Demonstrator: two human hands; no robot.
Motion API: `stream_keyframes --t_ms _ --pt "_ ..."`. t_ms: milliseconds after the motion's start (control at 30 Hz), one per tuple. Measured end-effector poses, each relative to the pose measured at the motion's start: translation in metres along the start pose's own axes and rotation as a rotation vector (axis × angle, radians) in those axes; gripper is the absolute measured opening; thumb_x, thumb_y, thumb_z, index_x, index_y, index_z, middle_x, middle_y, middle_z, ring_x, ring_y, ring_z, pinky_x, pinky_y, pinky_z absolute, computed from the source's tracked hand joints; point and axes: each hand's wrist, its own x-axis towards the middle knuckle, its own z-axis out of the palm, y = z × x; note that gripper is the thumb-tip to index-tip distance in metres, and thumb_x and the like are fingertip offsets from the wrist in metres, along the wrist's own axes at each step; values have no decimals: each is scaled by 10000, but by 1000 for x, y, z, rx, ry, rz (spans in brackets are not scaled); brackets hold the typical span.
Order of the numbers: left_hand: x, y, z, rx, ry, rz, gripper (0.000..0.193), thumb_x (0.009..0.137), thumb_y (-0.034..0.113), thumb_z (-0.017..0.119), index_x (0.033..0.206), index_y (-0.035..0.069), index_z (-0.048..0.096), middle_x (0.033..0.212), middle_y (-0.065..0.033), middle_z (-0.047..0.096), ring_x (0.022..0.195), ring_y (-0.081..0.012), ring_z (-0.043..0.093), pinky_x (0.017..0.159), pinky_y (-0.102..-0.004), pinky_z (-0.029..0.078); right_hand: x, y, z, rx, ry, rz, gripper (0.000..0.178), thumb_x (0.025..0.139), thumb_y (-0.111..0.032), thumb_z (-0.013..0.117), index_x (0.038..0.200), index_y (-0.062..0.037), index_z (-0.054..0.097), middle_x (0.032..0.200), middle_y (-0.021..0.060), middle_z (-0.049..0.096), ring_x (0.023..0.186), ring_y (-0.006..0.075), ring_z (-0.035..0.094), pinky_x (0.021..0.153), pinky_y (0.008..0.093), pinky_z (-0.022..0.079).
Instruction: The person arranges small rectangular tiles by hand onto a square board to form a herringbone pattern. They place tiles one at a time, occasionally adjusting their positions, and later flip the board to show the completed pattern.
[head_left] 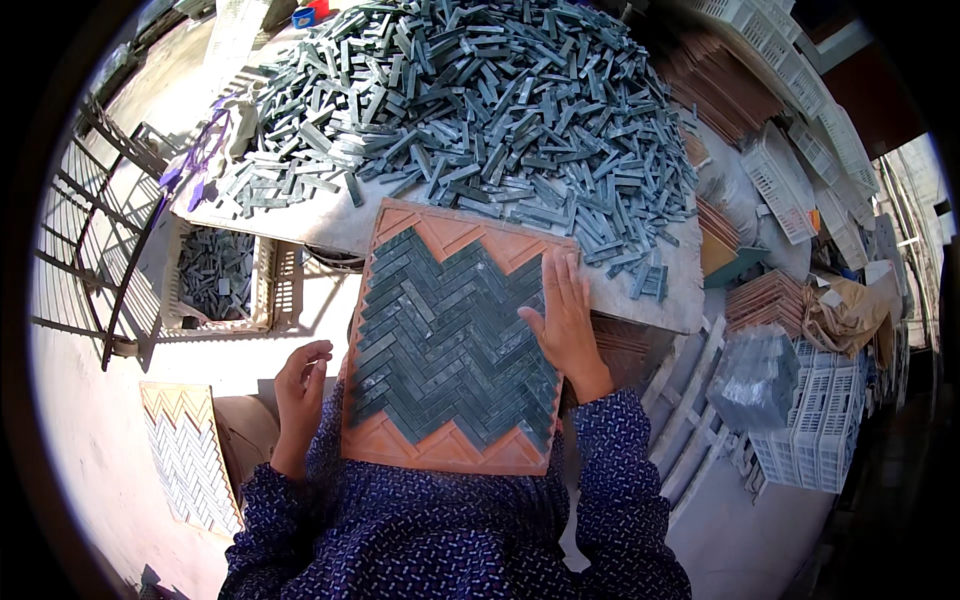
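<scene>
A terracotta-coloured tray [455,458] rests on my lap, its far end against the table edge. Dark green-grey stone strips [440,330] fill it in a herringbone pattern, with zigzag tray borders bare at both ends. My right hand [570,325] lies flat on the upper right of the strips and the tray's right edge, fingers stretched out and holding nothing. Just left of the tray, my left hand [300,395] hangs in the air with loosely bent fingers, thumb apart from the forefinger. Nothing shows in it. Beyond the tray is a big heap of loose stone strips [480,100].
The pale table [300,225] bears the heap. At left, a plastic crate [268,285] holds more strips, near a metal rack [100,220] and a tray with white strips [190,455]. Stacked trays [765,300] and white crates [805,425] stand at right.
</scene>
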Motion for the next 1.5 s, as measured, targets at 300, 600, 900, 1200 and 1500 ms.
stream_keyframes --t_ms 300,600,900,1200,1500 --pt "2 -3 -3 -14 54 -42 223 875 34 524 1071 -16 616 991 -105 659 895 -156 624 732 -269 506 -24 -43 24 -57 -160 -123 783 872 -516 483 1406 17 273 1457 229 267 1348 373 256 1082 550 153" --pt "-16 -5 13 -157 13 -106 293 878 68 541 1159 -16 559 1050 -121 633 940 -193 621 785 -308 505 -40 -54 20 -26 -167 -16 718 909 -439 478 1403 36 263 1447 243 275 1352 390 242 1089 545 130" --pt "-32 12 6 -132 -160 -275 493 803 76 655 1260 38 476 1165 -129 533 971 -175 570 800 -318 491 -71 -78 -11 413 103 260 444 932 -210 476 1284 59 445 1360 232 423 1304 365 356 1074 439 263" --pt "-58 9 18 669 -243 356 680 665 92 715 1297 83 464 1449 -135 320 1317 -406 262 1052 -496 279 -97 -84 -4 578 228 341 350 918 -149 488 1194 62 523 1263 207 527 1247 343 439 1042 417 320" --pt "-58 15 18 654 -94 472 461 665 101 707 1106 54 580 1149 -89 527 1122 -321 446 949 -443 366 -104 -69 7 639 262 278 361 928 -115 489 1235 77 480 1311 198 475 1230 282 450 1038 388 334"
